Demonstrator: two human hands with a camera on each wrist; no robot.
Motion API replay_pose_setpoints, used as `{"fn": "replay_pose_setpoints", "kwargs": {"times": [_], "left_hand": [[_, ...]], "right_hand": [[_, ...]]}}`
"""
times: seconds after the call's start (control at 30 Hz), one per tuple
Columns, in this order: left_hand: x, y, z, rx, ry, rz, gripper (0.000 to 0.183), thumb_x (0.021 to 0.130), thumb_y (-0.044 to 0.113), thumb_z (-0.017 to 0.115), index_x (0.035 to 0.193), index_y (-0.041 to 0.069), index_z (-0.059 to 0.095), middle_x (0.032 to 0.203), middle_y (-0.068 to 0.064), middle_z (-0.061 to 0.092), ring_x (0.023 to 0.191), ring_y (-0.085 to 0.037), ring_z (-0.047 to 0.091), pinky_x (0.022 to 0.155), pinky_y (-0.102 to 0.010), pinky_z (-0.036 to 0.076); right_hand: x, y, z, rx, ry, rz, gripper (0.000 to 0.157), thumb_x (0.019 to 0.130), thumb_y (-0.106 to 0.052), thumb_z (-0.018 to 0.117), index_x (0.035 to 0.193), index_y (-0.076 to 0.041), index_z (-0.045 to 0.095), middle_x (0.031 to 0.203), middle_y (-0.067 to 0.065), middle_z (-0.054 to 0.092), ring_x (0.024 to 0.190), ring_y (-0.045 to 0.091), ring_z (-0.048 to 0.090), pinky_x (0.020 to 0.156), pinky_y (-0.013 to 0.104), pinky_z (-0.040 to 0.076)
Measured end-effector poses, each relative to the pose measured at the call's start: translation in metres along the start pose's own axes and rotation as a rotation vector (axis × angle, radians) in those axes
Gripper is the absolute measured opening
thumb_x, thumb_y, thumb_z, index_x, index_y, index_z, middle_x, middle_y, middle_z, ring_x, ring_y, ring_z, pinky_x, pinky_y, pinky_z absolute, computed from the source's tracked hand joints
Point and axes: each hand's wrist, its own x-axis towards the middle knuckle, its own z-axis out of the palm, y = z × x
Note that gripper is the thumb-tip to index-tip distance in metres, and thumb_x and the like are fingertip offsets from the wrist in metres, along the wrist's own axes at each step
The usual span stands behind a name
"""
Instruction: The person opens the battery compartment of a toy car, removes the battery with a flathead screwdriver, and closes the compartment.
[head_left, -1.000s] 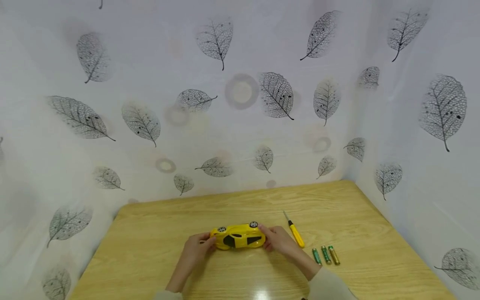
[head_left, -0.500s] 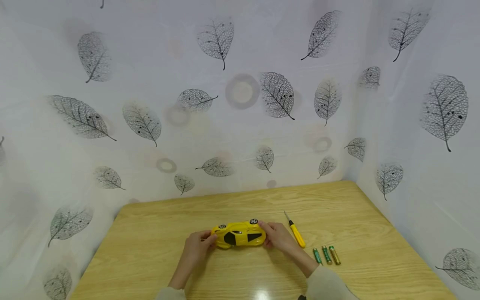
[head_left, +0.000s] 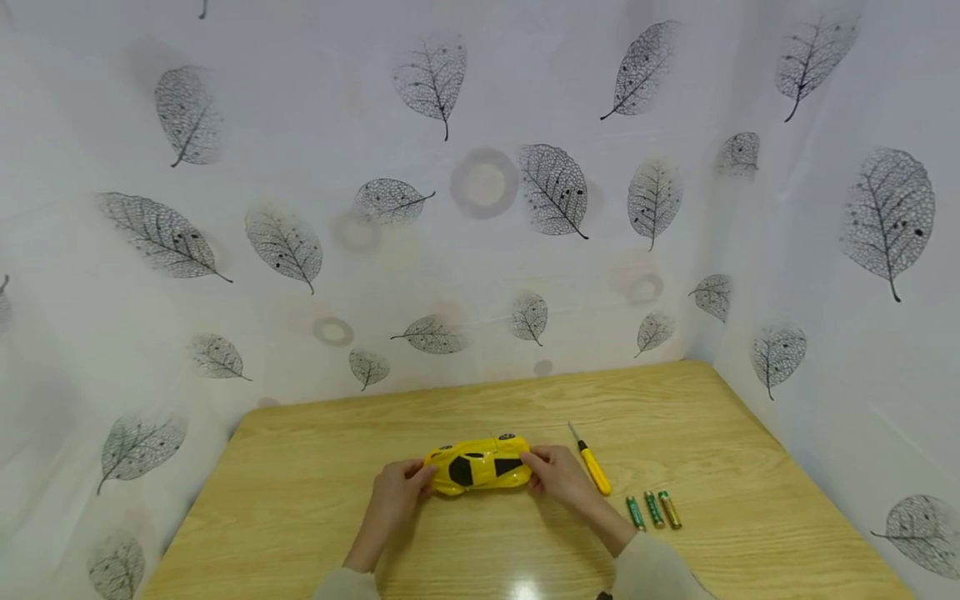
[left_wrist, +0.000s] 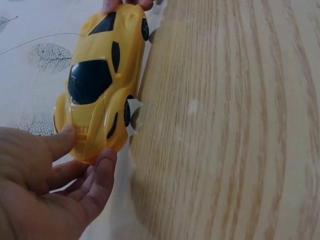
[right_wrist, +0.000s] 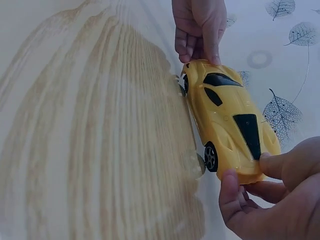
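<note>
A yellow toy car [head_left: 480,467] with black windows lies crosswise between the two hands, roof showing and wheels close to the wood table. My left hand [head_left: 396,498] grips its front end, thumb on the hood in the left wrist view, where the car [left_wrist: 95,85] fills the upper left. At the rear end, my right hand [head_left: 561,482] pinches the car, thumb by the rear window. The right wrist view has the car [right_wrist: 227,120] with its near-side wheels beside the tabletop. Whether the wheels touch the table I cannot tell. The underside is hidden.
To the right of the right hand lies a screwdriver [head_left: 595,469] with a yellow handle. Three green and gold batteries [head_left: 654,510] lie in a row near the right forearm. A leaf-patterned curtain [head_left: 480,267] borders the wood table [head_left: 315,467] at the back and sides.
Between the two hands the toy car has rolled from a side tilt toward upright, so its roof faces up more and its far wheels show less. The screwdriver and batteries have stayed put.
</note>
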Motion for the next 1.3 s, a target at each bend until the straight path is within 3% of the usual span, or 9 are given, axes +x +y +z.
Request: {"fn": "replay_pose_setpoints", "kwargs": {"times": [0.1,0.33,0.83,1.3], "left_hand": [[0.002,0.0,0.001,0.009,0.008,-0.008,0.035,0.103,0.018,0.065,0.123,-0.011,0.068,0.098,-0.009,0.073,0.078,-0.013,0.068,0.07,-0.027,0.056],[0.009,0.003,0.002,0.062,0.013,0.047,0.03,0.1,0.011,0.068,0.12,-0.011,0.07,0.097,-0.011,0.073,0.079,-0.014,0.066,0.069,-0.029,0.055],[0.015,0.006,0.003,0.078,0.016,0.017,0.031,0.103,0.016,0.065,0.121,-0.009,0.07,0.092,-0.005,0.071,0.079,-0.014,0.062,0.073,-0.033,0.053],[0.019,0.001,0.006,0.062,0.022,-0.02,0.032,0.102,0.016,0.067,0.119,-0.011,0.071,0.087,-0.005,0.071,0.074,-0.013,0.062,0.067,-0.029,0.053]], "right_hand": [[0.001,-0.002,0.001,-0.007,0.022,0.014,0.027,0.107,-0.017,0.058,0.097,0.005,0.07,0.074,0.012,0.065,0.067,0.02,0.061,0.06,0.032,0.054],[0.005,-0.003,0.001,-0.004,0.064,0.038,0.022,0.104,-0.012,0.061,0.101,0.006,0.073,0.069,0.01,0.064,0.062,0.016,0.059,0.058,0.031,0.053],[0.013,-0.003,0.002,-0.068,0.106,0.067,0.02,0.104,-0.014,0.062,0.098,0.0,0.075,0.064,0.007,0.063,0.056,0.015,0.056,0.053,0.028,0.046],[0.023,0.013,0.004,-0.156,0.17,0.05,0.023,0.102,-0.016,0.065,0.09,-0.002,0.078,0.055,0.002,0.059,0.046,0.009,0.047,0.045,0.023,0.037]]}}
